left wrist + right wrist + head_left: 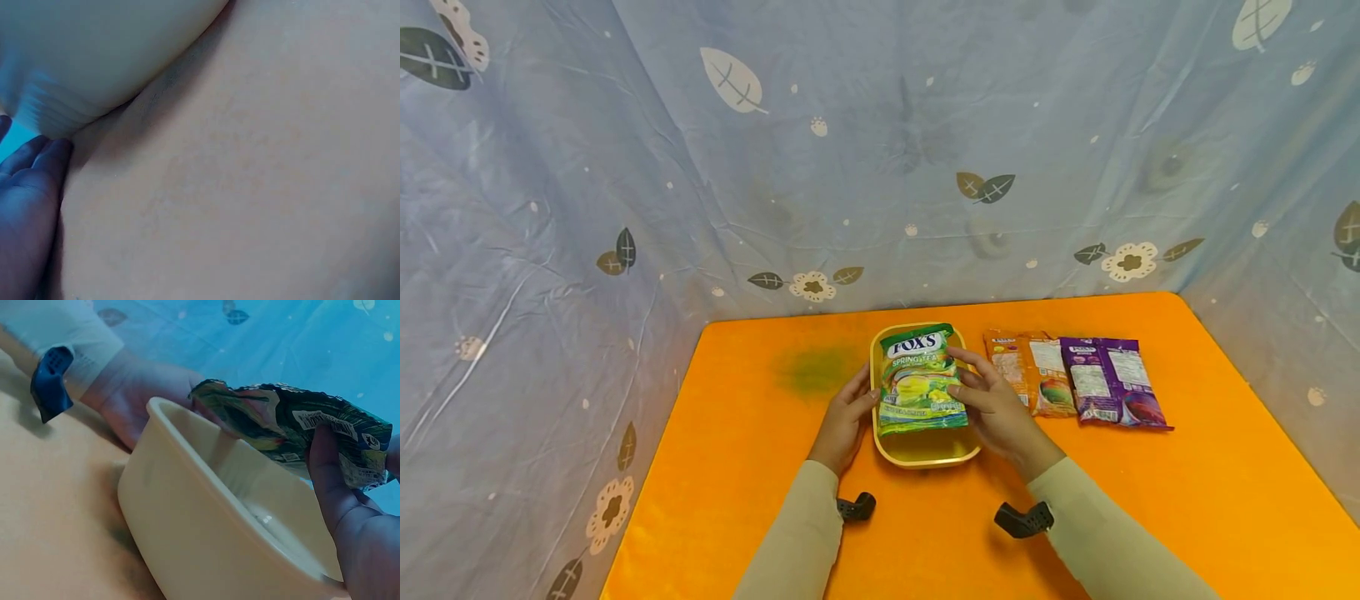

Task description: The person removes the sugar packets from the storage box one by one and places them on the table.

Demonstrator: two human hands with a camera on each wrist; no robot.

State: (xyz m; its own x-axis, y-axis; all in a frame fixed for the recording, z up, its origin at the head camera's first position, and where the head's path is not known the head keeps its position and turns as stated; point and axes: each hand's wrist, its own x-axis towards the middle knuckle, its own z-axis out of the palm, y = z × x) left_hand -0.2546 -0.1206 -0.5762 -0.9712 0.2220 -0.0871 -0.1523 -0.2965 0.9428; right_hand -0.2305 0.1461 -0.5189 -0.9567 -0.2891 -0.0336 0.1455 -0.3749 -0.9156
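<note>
My right hand pinches the right side of a green bag of Fox's Spring Tea candy, front side up. The bag lies over the mouth of a yellow plastic basin on the table and hides most of its inside. In the right wrist view, the bag slants above the basin's rim with its barcode side showing under my thumb. At the basin's left side is my left hand, thumb at the rim. The left wrist view has its fairly straight fingers against the outer wall.
Right of the basin, an orange candy bag pair lies flat on the orange tabletop. A purple candy bag pair overlaps its right edge. Blue patterned curtains close off the back and both sides.
</note>
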